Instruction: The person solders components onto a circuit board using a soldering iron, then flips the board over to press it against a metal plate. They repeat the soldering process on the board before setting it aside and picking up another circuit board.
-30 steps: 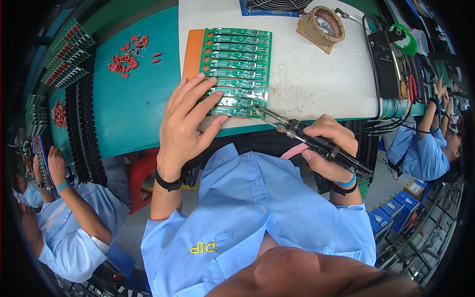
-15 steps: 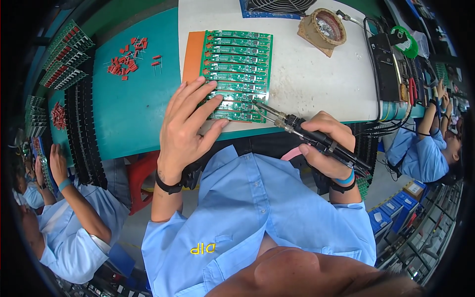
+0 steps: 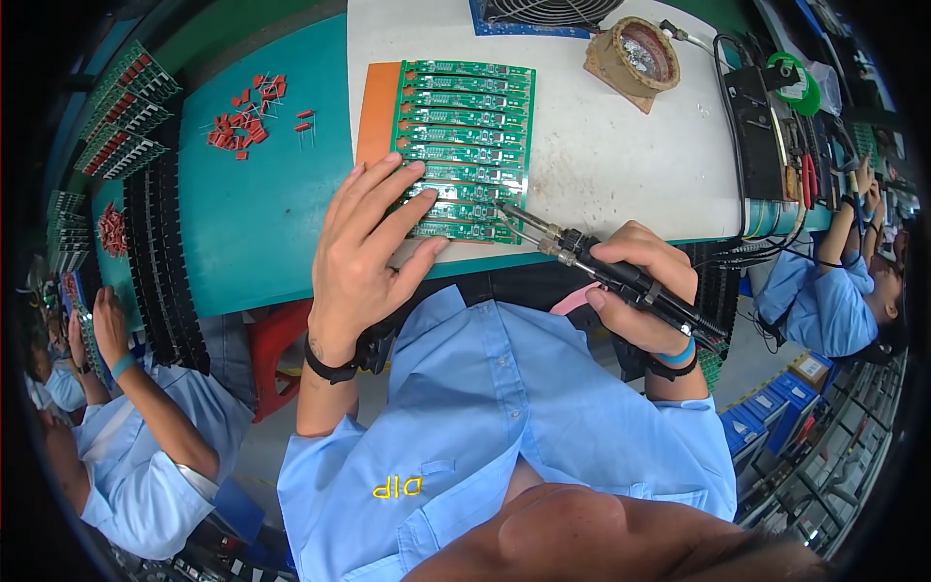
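Note:
A green panel of several narrow circuit boards (image 3: pixel 465 137) lies on an orange sheet (image 3: pixel 379 114) on the white worktop. My left hand (image 3: pixel 364 242) is spread over the panel's near left part, fingertips resting on the boards and nothing gripped. In my right hand (image 3: pixel 645 281) is a black soldering iron (image 3: pixel 635 284) with a thin metal feed tube beside its shaft. Its tip meets the panel near the right ends of the lower boards. Whether solder is melting there is too small to see.
Red components with wire leads (image 3: pixel 238 121) lie on the green mat (image 3: pixel 276 209) to the left. At the back right stands a round pot (image 3: pixel 640 56), near a fan (image 3: pixel 548 12). A black station (image 3: pixel 754 126) with cables borders the right. People work on both sides.

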A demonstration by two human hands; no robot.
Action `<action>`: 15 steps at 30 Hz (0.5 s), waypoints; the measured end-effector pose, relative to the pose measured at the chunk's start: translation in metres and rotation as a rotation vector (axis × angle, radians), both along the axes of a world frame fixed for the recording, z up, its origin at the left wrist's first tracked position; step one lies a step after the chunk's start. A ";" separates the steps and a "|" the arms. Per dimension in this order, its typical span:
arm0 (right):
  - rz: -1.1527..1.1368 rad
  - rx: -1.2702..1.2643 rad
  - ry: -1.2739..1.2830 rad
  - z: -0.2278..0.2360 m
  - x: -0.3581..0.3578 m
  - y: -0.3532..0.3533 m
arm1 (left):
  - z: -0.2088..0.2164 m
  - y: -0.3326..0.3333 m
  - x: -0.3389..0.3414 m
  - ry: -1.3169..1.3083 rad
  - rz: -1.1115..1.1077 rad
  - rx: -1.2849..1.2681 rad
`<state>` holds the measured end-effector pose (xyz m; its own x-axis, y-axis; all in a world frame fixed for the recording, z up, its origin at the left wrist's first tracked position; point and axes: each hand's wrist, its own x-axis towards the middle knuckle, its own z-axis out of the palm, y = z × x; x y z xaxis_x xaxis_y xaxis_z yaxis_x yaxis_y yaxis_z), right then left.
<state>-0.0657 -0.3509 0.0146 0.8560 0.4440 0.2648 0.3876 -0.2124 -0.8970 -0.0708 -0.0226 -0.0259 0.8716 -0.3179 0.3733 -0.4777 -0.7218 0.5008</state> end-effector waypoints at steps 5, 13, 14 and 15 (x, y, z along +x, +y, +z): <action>-0.004 0.004 -0.008 -0.001 0.001 0.000 | 0.001 -0.001 0.000 -0.003 0.004 0.000; -0.065 0.051 0.009 -0.006 -0.001 -0.008 | 0.002 -0.001 0.000 0.001 0.007 -0.010; -0.066 0.045 0.011 -0.006 0.001 -0.007 | 0.002 -0.001 0.000 0.004 0.009 -0.006; -0.067 0.040 0.013 -0.007 0.002 -0.006 | 0.002 -0.001 0.000 0.006 0.011 -0.002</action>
